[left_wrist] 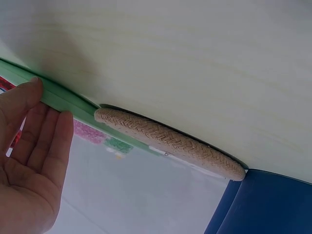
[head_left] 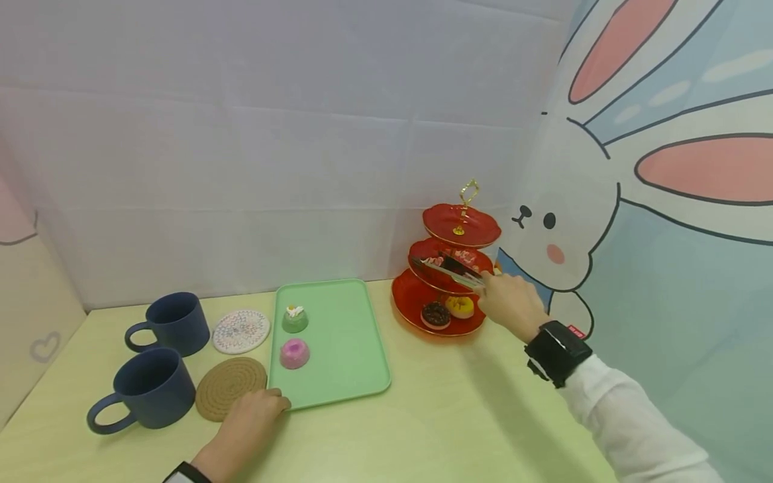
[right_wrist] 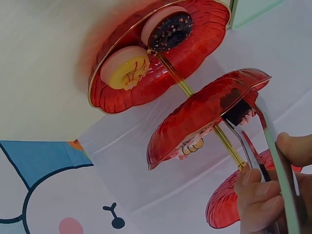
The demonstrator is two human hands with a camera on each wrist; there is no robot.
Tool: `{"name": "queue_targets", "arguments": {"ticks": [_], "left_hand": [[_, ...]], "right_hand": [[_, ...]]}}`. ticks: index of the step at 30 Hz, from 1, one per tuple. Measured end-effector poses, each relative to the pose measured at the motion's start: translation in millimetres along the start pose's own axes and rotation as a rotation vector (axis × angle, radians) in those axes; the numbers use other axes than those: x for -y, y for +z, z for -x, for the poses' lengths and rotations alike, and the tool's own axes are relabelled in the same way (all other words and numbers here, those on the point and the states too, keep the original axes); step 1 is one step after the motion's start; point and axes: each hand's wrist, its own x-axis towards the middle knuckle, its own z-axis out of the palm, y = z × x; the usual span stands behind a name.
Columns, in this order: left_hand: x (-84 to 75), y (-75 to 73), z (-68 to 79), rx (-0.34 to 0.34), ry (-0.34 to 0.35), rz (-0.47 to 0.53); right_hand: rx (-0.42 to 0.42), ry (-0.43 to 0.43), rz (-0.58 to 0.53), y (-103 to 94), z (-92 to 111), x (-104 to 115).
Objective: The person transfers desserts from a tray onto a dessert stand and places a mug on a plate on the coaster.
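Hands (head_left: 250,419) (head_left: 510,305) apart, tray edge (head_left: 338,400), tongs (right_wrist: 282,168) between tiers (head_left: 480,229)

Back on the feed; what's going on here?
The person's right hand holds tongs at the middle tier of the red stand; whether they grip anything is unclear. The left hand holds the near-left corner of the green tray, which carries a green cake and a pink cake. A dark donut and a yellow donut sit on the stand's bottom tier.
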Motion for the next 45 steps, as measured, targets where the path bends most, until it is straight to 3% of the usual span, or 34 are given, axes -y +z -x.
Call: {"name": "queue_targets", "arguments": {"ticks": [6, 16, 35, 45], "left_hand": [[1.2, 0.3, -0.8, -0.009, -0.003, -0.012], [3.1, 1.4, -1.6, -0.010, -0.001, -0.016], [3.0, 3.1, 0.8, -0.021, 0.024, -0.026], [3.8, 3.8, 0.8, -0.044, 0.030, -0.019]], "right_hand": [[-0.009, 0.008, 0.014, -3.7, -3, 7], [0.078, 0.061, -0.001, -10.4, -8, 11], [-0.004, -0.049, 0.073, -6.4, -8, 13], [-0.024, 0.009, 0.005, -8.6, -13, 21]]}}
